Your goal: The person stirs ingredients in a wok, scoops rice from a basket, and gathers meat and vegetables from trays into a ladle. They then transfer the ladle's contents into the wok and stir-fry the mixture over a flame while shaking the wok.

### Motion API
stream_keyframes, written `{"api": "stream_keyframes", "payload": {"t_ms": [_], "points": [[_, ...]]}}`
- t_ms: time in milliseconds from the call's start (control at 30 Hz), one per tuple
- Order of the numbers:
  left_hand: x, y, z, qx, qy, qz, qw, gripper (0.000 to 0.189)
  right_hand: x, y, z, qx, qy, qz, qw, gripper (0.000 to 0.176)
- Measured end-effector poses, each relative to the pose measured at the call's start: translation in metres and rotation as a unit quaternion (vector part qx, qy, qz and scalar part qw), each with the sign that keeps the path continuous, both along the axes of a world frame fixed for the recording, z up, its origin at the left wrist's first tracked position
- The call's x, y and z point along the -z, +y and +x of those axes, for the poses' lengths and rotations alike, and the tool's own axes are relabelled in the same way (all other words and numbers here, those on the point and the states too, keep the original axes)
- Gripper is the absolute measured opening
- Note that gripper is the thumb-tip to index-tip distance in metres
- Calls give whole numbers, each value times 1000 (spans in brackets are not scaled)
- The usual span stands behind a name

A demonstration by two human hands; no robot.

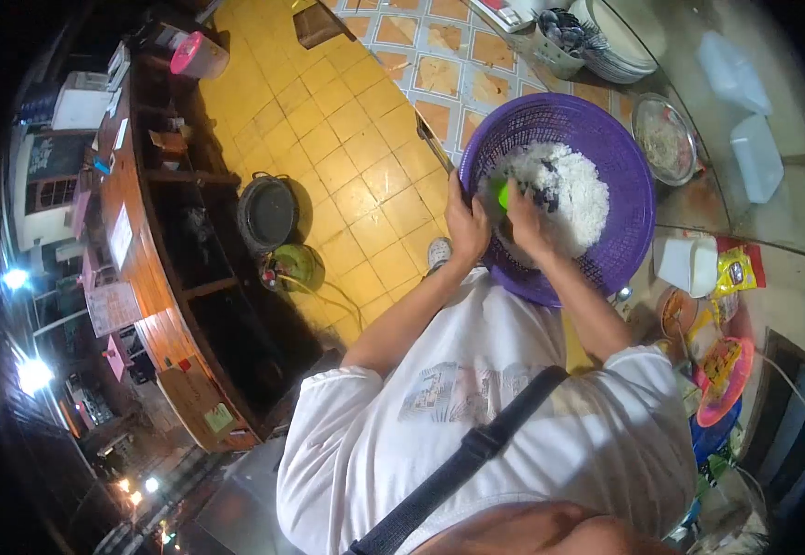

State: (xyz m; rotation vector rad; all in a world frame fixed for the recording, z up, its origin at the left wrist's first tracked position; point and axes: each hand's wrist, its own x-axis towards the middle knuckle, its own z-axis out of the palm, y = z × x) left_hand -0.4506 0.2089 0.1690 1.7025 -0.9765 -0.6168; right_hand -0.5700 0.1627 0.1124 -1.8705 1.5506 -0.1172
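Note:
A purple plastic basket [638, 199] with perforated walls stands at the edge of the tiled counter, and white rice [580, 199] lies heaped in it. At the basket's near left rim is my left hand [465, 224], its fingers closed on the rim. Inside the basket, over the rice, my right hand [529, 227] is closed around a bright green utensil [504, 194]. The utensil's working end is blurred, so its exact kind does not show.
A metal bowl of food [663, 139] sits right of the basket. Beyond are stacked plates [620, 65] and a cutlery holder [558, 54]. White foam boxes [755, 157] lie at right. A black pot [268, 213] and green gas cylinder [296, 266] stand on the yellow floor.

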Motion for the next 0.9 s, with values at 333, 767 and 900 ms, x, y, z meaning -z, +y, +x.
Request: {"api": "stream_keyframes", "payload": {"t_ms": [333,767,900], "points": [[-3,-2,1,-9,37,4,999,47,-85,2,-40,-201,32,149,968,72],[-2,-3,-2,-51,22,-5,998,46,-14,33,-23,-150,29,-22,988,81],[-14,-1,-4,-70,-1,17,997,46,-76,46,-41,-152,27,26,988,79]]}}
